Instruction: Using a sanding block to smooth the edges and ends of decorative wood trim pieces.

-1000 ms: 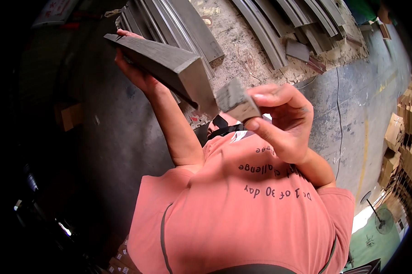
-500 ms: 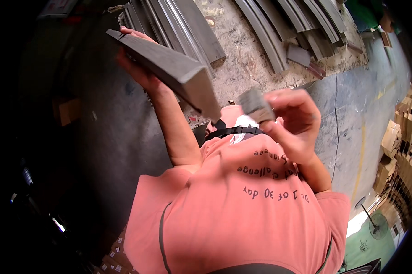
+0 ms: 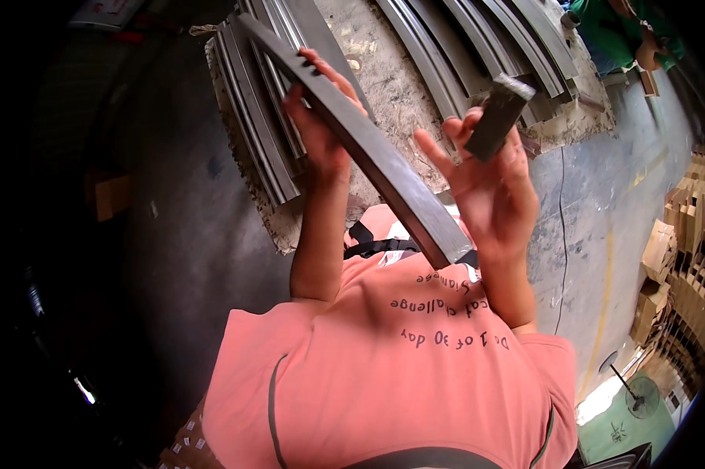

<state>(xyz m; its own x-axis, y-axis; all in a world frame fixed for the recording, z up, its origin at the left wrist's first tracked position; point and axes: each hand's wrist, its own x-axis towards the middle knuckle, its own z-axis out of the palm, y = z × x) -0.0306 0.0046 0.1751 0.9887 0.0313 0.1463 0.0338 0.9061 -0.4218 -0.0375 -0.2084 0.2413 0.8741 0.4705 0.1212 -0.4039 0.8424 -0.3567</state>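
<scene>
A long dark grey bar [image 3: 399,176], squared off at its near end, slants from the upper left down toward my chest. My left hand [image 3: 325,141] grips it around its upper half, with fingertips showing over the far edge. My right hand [image 3: 493,195] is raised to the right of the bar and apart from it. Held at its fingers is a small dark grey rectangular block [image 3: 497,121] with a paler, rough-looking end. The thumb or a finger stretches out to the left of the block.
Ahead is a worn work surface [image 3: 391,94] with long grey metal-like profiles [image 3: 255,117] on its left and curved-looking ones [image 3: 430,62] on its right. A person in green [image 3: 618,39] is at the far right. Cardboard pieces [image 3: 688,234] and a fan [image 3: 641,396] stand to the right.
The bar has turned to a steeper slant, its near end coming right and closer to me. My right hand has lifted with the block, turning it upright and spreading its fingers.
</scene>
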